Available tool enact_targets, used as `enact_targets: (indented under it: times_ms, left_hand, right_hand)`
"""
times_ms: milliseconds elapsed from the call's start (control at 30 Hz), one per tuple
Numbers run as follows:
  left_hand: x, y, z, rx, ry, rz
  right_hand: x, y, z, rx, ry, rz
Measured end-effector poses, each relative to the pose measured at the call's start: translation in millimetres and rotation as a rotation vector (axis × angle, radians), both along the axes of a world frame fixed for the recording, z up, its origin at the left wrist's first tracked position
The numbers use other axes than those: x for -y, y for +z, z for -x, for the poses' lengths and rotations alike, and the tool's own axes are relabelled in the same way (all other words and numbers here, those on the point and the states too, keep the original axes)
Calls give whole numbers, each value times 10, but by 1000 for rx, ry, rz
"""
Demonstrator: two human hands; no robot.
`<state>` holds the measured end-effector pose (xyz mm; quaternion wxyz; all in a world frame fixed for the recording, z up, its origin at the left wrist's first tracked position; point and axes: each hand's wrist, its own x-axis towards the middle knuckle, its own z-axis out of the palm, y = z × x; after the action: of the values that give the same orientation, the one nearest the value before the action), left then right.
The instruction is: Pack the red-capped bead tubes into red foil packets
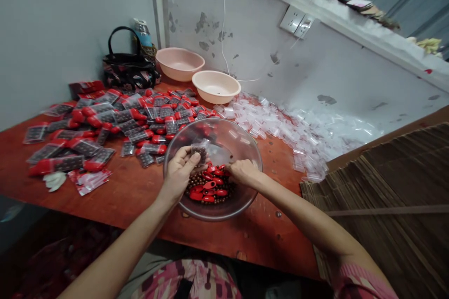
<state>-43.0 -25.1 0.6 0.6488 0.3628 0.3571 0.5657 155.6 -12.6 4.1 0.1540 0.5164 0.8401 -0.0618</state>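
My left hand (180, 168) is closed around a small clear plastic container (199, 153) filled with dark brown balls, held over the left side of a large clear bowl (257, 149). Inside that bowl lie brown balls (196, 180) and several red plastic caps (209, 186). My right hand (242, 171) reaches into the bowl's right side, fingers curled together beside the red caps. Its fingertips are hidden, so whatever they pinch cannot be made out.
Filled red-capped containers (101, 117) are heaped on the red table (140, 205) at left. Clear empty containers (280, 126) spread along the wall at right. Behind stand a pink basin (179, 60), a cream basin (216, 85) and a black handbag (128, 70). Stacked brown cardboard (393, 187) borders the right.
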Motion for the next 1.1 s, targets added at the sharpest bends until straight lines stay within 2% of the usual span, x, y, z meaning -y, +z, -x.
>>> enact_targets:
  times_ms: [133, 233, 267, 300, 433, 467, 533, 633, 767, 867, 1000, 1100]
  left_hand:
    - [-1, -20, -15, -21, 29, 0]
    - [-7, -32, -5, -22, 24, 15]
    - [-9, -34, 0, -14, 10, 21]
    - [-10, -32, 5, -1, -9, 28]
    - [-2, 2, -12, 62, -112, 82]
    - [4, 13, -27, 78, -135, 90]
    - [19, 29, -62, 100, -160, 87]
    - [34, 20, -106, 99, -136, 73]
    - [30, -35, -120, 73, -109, 46]
    - [27, -76, -107, 5, -140, -28]
    - [44, -102, -75, -269, -76, -194]
    - [66, -101, -57, -519, -20, -325]
  right_hand:
    - [-35, -71, 24, -49, -41, 13]
    - [-100, 7, -47, -125, -65, 16]
    - [-116, 40, -72, -219, -84, 42]
    - [-125, 68, -90, -377, -119, 94]
    - [-93, 102, -43, -1293, -351, 457]
    - [-71, 95, -2, -1429, -392, 513]
    - [-18, 79, 94, -1565, -442, 531]
    - [63, 65, 225, -1593, -458, 367]
    - [142, 58, 301, -1446, -391, 78]
    - [161, 70, 278, -1326, -312, -45]
    - [145, 192, 161, -1231, -183, -192]
    - [137, 347, 86, -1109, 15, -308]
